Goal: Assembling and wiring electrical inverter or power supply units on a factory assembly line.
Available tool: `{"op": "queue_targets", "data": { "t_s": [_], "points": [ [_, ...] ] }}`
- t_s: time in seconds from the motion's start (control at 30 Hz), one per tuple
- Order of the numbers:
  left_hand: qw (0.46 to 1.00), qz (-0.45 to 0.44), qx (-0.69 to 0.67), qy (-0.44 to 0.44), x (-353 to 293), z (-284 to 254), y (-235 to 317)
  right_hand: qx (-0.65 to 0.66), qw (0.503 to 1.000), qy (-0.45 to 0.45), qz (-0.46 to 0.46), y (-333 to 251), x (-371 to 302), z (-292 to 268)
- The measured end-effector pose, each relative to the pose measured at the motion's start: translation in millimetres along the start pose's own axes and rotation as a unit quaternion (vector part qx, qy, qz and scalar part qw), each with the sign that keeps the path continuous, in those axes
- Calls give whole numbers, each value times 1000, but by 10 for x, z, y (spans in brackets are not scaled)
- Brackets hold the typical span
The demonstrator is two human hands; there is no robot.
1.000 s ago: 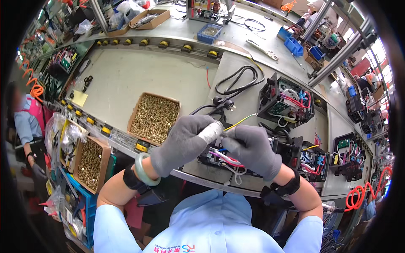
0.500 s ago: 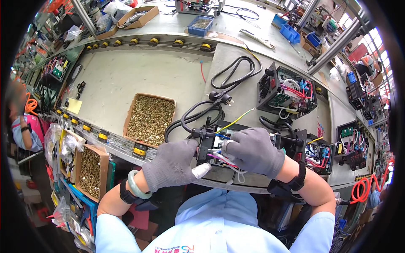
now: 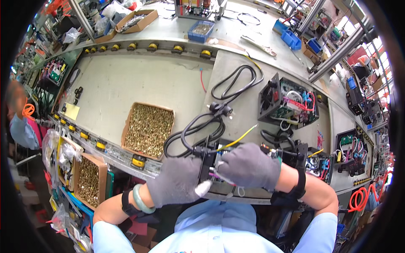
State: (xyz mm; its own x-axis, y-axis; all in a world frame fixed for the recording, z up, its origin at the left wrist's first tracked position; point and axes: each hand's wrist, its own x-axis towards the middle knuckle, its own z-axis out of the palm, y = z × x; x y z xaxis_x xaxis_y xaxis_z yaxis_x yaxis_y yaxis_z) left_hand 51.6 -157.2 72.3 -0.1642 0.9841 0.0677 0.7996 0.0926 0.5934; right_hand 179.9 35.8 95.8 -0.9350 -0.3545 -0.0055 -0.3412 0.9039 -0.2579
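Observation:
A black metal end panel point(image 3: 205, 165) of an open device stands upright in front of me, with a black power cable point(image 3: 188, 143) running into it. My left hand point(image 3: 176, 181), in a grey glove, is closed against the panel's outer side; its thumb has a white tip. On the inner side, my right hand point(image 3: 249, 167), also gloved, is closed with bent fingers on thin wires point(image 3: 214, 174) by the panel. The fingertips and wire ends are mostly hidden. A yellow-green wire point(image 3: 238, 138) sticks up beyond my right hand.
An open cardboard box of brass-coloured screws point(image 3: 147, 130) lies left of the cable. Another screw box point(image 3: 90, 180) stands lower left. A second open device point(image 3: 289, 102) sits at the far right, near coiled black cable point(image 3: 236, 80). Yellow rollers point(image 3: 138, 160) line the bench edge.
My right hand has moved left and slightly down, closer to the panel. My left hand has dropped a little along its outer side. The view has shifted slightly.

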Motion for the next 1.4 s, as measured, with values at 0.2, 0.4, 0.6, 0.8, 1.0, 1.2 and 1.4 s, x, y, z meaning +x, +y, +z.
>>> {"op": "queue_targets", "data": {
  "t_s": [0.2, 0.4, 0.6, 0.8, 1.0, 1.2, 1.4],
  "points": [
    [994, -58, 25, -87, -41, 1, -12, 21, 1000, -15, 4, -20, 9, 3],
    [994, -79, 17, -74, 6, -12, 82, 36, 999, -38, 8, 11, -27, 18],
    [983, -85, -63, -149, -176, 87, 148, 28, 995, -100, -1, 17, -83, -339],
    [946, -33, -111, -304, -40, -373, 57, -105, 966, -86, 219, 1086, 390, -789],
    [928, -21, -347, -137, 347, -839, -278, -266, 902, -190, 283, 2373, 419, 386],
    [953, -265, -140, -40, 215, 137, -1327, -226, 926, -210, 215, 2017, 814, 426],
    [812, -278, -463, -220, 623, 164, -1162, -2, 950, -129, 284, 2011, 900, -49]
  ]
}}
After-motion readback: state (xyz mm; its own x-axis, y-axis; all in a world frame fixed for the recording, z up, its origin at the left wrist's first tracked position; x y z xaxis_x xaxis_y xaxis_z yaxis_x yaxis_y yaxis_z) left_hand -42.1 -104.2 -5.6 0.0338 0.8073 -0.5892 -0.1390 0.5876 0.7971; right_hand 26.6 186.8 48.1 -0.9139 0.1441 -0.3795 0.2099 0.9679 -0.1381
